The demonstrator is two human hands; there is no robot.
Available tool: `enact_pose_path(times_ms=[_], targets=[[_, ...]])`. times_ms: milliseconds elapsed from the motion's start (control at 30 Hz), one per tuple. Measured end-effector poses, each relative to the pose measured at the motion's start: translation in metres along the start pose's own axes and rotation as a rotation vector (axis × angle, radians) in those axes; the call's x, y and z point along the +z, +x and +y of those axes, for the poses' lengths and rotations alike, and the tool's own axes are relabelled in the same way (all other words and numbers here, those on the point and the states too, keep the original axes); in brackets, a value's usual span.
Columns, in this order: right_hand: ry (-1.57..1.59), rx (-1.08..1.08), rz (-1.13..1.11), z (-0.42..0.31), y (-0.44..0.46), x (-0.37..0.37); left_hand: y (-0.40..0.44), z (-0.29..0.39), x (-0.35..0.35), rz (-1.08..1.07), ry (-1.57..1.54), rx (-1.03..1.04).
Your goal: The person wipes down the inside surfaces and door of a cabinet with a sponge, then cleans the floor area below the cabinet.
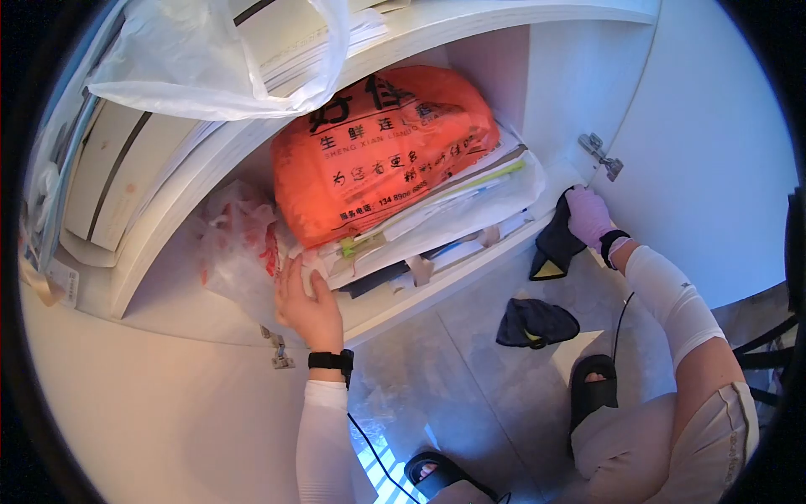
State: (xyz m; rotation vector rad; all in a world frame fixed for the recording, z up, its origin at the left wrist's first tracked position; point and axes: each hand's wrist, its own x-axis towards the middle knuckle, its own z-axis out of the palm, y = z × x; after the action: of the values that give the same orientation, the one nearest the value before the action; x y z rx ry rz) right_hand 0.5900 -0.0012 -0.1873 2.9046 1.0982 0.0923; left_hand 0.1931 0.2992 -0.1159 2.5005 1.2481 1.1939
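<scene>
My left hand [307, 304], bare, rests at the cabinet's lower shelf with its fingers apart. Its fingertips touch the edge between a crumpled clear plastic bag [238, 244] and a stack of papers [453, 210]. On top of the stack lies a full orange plastic bag [382, 155] with black printing. My right hand [589, 217], in a pink glove, is closed on a dark grey cloth [557, 248] that hangs at the cabinet's right front edge. A second dark cloth [537, 322] lies crumpled on the floor tiles.
Both cabinet doors stand open, the right door [714, 168] beside my right arm, with a metal hinge [601, 157] nearby. Above, the upper shelf holds papers under a white plastic bag [210, 63]. My feet in black sandals [593, 386] are on the tiled floor [453, 395].
</scene>
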Motion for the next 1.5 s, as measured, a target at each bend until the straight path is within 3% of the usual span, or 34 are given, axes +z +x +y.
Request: enact_pose_path(times_ms=[67,133,267,333,433,600,700,767,867,1033,1133,1200,1267,1333,1367,1400,1433,1500], targets=[[0.016,-0.009,0.012,0.002,0.0,0.003,0.0,-0.001,0.0,0.055,0.046,0.053],[0.017,-0.03,0.005,0.004,0.002,0.005,0.001,-0.002,-0.002,-0.092,0.084,0.078],[0.153,-0.014,-0.012,0.007,0.002,-0.004,-0.008,0.0,0.002,-0.065,0.138,0.063],[0.294,0.187,-0.15,-0.006,-0.004,-0.022,-0.018,0.013,-0.002,0.057,-0.002,0.006],[0.301,0.282,-0.025,-0.025,-0.012,-0.012,-0.041,0.031,-0.008,0.084,0.084,0.051],[0.272,0.368,-0.036,-0.032,-0.008,-0.012,-0.078,0.043,-0.005,-0.058,-0.037,0.239],[0.281,0.298,0.041,-0.026,-0.006,0.009,-0.097,0.058,-0.008,-0.183,-0.103,0.298],[0.261,0.086,0.187,-0.038,-0.022,0.021,-0.104,0.066,-0.01,-0.257,-0.143,0.338],[0.344,-0.112,0.138,-0.071,-0.045,0.028,-0.11,0.075,-0.005,-0.378,-0.192,0.386],[0.533,-0.069,0.175,-0.093,-0.055,0.027,-0.117,0.084,0.007,-0.461,-0.264,0.457],[0.58,-0.182,0.13,-0.088,-0.06,0.02,-0.12,0.085,0.005,-0.574,-0.307,0.452],[0.678,-0.259,-0.031,-0.089,-0.069,0.018,-0.121,0.084,0.006,-0.606,-0.328,0.444],[0.842,-0.166,-0.157,-0.087,-0.067,0.026,-0.123,0.083,0.01,-0.64,-0.355,0.441],[1.372,0.172,-0.206,-0.084,-0.061,0.041,-0.125,0.08,0.013,-0.656,-0.418,0.426],[1.496,0.269,-0.19,-0.081,-0.062,0.002,-0.125,0.079,0.013,-0.659,-0.422,0.425],[1.531,0.271,-0.047,-0.069,-0.049,0.01,-0.125,0.078,0.013,-0.67,-0.424,0.415],[1.486,0.457,0.065,-0.066,-0.045,-0.019,-0.124,0.077,0.012,-0.68,-0.425,0.404],[1.599,0.481,0.358,-0.052,-0.031,-0.06,-0.122,0.076,0.01,-0.683,-0.42,0.396]])
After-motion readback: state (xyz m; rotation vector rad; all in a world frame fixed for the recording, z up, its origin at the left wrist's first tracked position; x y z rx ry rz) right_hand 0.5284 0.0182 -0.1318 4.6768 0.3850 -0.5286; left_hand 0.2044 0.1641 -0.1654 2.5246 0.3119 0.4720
